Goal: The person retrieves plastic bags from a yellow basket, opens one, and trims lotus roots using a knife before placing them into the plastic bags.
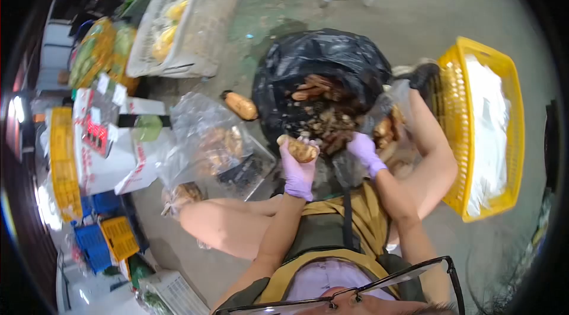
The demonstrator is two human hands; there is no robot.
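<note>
My left hand (299,170), in a purple glove, is closed around a pale brown lotus root piece (298,149) at the near edge of a black plastic bag (320,48). My right hand (364,150), gloved too, has its fingers curled by the bag's right side; what they hold, if anything, is hard to make out. Inside the black bag are brown root pieces (312,87) and chopped or peeled scraps (338,122). A larger root segment (240,106) with a dark end lies on the floor to the left. More pieces (388,128) sit in a plastic bag right of my right hand.
On the left lies a clear plastic bag (198,119) with root pieces, beside a white box (118,164) bearing a red-lit scale display (96,136). A white crate (213,24) of yellow produce stands farther off. A yellow basket (460,78) with a white liner stands right.
</note>
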